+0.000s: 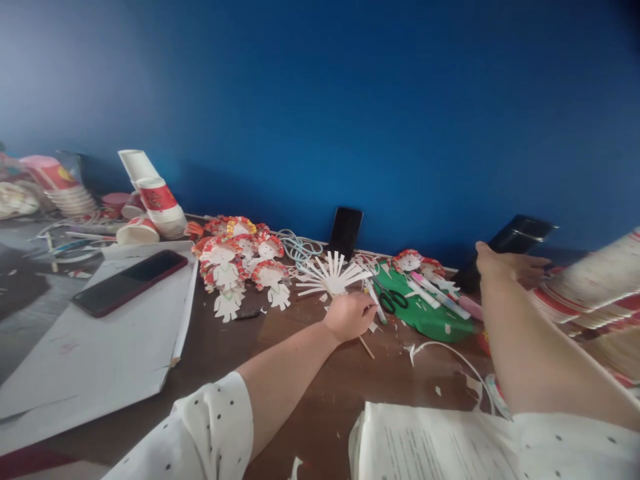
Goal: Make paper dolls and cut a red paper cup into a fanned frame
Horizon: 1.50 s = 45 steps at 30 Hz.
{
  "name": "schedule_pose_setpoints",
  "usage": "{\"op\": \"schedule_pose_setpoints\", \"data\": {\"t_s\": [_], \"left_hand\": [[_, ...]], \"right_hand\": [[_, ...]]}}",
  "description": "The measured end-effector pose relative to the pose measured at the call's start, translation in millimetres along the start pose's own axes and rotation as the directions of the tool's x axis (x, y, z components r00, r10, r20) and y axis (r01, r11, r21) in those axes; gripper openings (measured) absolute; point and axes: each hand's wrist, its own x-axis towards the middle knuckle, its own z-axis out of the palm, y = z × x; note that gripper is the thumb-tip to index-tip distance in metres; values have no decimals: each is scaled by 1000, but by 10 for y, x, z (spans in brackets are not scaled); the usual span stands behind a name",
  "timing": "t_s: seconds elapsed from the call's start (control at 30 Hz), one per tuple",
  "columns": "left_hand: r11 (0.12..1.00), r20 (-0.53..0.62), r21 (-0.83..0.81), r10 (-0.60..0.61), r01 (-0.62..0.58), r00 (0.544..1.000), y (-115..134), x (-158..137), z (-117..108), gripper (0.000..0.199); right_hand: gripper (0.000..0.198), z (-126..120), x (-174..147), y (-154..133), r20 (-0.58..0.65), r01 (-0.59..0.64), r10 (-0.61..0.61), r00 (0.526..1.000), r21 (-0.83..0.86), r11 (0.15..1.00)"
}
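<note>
My left hand (351, 316) is closed around the lower part of a white paper piece cut into strips (334, 273). Its strips fan out above my fingers, and a thin stick (367, 347) shows below the hand. My right hand (509, 267) reaches to the far right, thumb up and fingers stretched sideways. It is in front of a tilted black cylindrical object (520, 232); whether they touch is unclear. Black-handled scissors (393, 300) lie right of my left hand, on a green sheet (433, 323) with pens (440, 297).
Red-and-white paper figures (227, 263) are heaped left of centre. A dark phone (346, 232) leans on the blue wall. Another phone (131, 283) lies on white board (100, 360). Paper cups (160, 203) stand left; stacked cups (595, 273) stand right. A printed book (430, 443) lies in front.
</note>
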Motion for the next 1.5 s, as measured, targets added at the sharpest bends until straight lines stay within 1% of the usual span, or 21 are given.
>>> {"op": "schedule_pose_setpoints", "data": {"t_s": [0.03, 0.07, 0.1, 0.13, 0.17, 0.2, 0.27, 0.3, 0.33, 0.4, 0.43, 0.5, 0.57, 0.67, 0.73, 0.77, 0.87, 0.97, 1.2, 1.33, 1.5], "left_hand": [[1000, -1, 1, 2, -2, 1000, -1, 0, 0, 28], [1000, -1, 3, 4, -4, 1000, -2, 0, 0, 28], [1000, 2, 6, 7, -7, 1000, -3, 0, 0, 28], [1000, 4, 7, 7, -7, 1000, -4, 0, 1, 28], [1000, 7, 4, 8, -8, 1000, -4, -1, 3, 28], [1000, 8, -3, 7, -7, 1000, -4, -1, 4, 28], [999, -3, -35, -7, 7, 1000, -1, -2, 1, 27], [998, -21, -63, -22, 20, 1000, 1, -2, -5, 26], [995, -54, -97, -44, 39, 998, 3, -3, -15, 25], [981, -168, -173, -117, 88, 979, 0, -6, -48, 23], [972, -239, -207, -158, 109, 958, -5, -8, -70, 22], [958, -379, -256, -222, 128, 898, -24, -12, -116, 20], [947, -476, -295, -258, 124, 841, -52, -12, -155, 18], [926, -543, -358, -314, 124, 779, -99, 6, -182, 16], [911, -555, -389, -350, 136, 755, -128, 29, -177, 15], [905, -553, -402, -362, 141, 750, -140, 41, -169, 15], [894, -535, -426, -373, 139, 758, -165, 74, -137, 14], [906, -529, -410, -334, 110, 780, -172, 94, -116, 11], [924, -505, -374, -272, 76, 819, -164, 98, -117, 10], [930, -501, -365, -242, 51, 831, -163, 96, -121, 10], [931, -480, -362, -239, 58, 844, -166, 97, -127, 9]], "right_hand": [[81, -23, -106, -82, -53, -82, 83, 995, 11, 997], [85, -43, -221, -167, -93, -157, 159, 983, 31, 987], [90, -54, -341, -253, -110, -169, 175, 978, 62, 984], [92, -53, -461, -338, -102, -121, 131, 986, 98, 988], [89, -36, -577, -422, -95, -4, 17, 995, 140, 990], [86, -1, -690, -505, -81, 96, -83, 993, 173, 980], [82, 120, -906, -670, -42, 217, -213, 976, 203, 955], [77, 200, -1013, -754, 44, 264, -280, 959, 223, 938], [72, 287, -1123, -839, 153, 289, -335, 930, 258, 922], [74, 464, -1349, -1014, 320, 275, -383, 867, 335, 901], [78, 544, -1463, -1102, 385, 241, -375, 843, 352, 904], [89, 683, -1679, -1276, 480, 136, -300, 824, 347, 928], [103, 796, -1862, -1432, 509, 49, -203, 837, 301, 952], [117, 948, -2063, -1599, 482, -16, -100, 871, 232, 973], [121, 1041, -2158, -1657, 453, -43, -53, 890, 199, 979], [121, 1083, -2195, -1672, 437, -43, -46, 898, 192, 980], [118, 1174, -2274, -1681, 408, -46, -29, 913, 175, 984], [112, 1214, -2312, -1670, 385, -59, -11, 923, 170, 984], [104, 1242, -2327, -1651, 340, -9, -77, 937, 243, 970], [97, 1269, -2329, -1639, 322, -9, -70, 944, 238, 971], [93, 1288, -2332, -1612, 326, -21, -55, 944, 223, 975]]}}
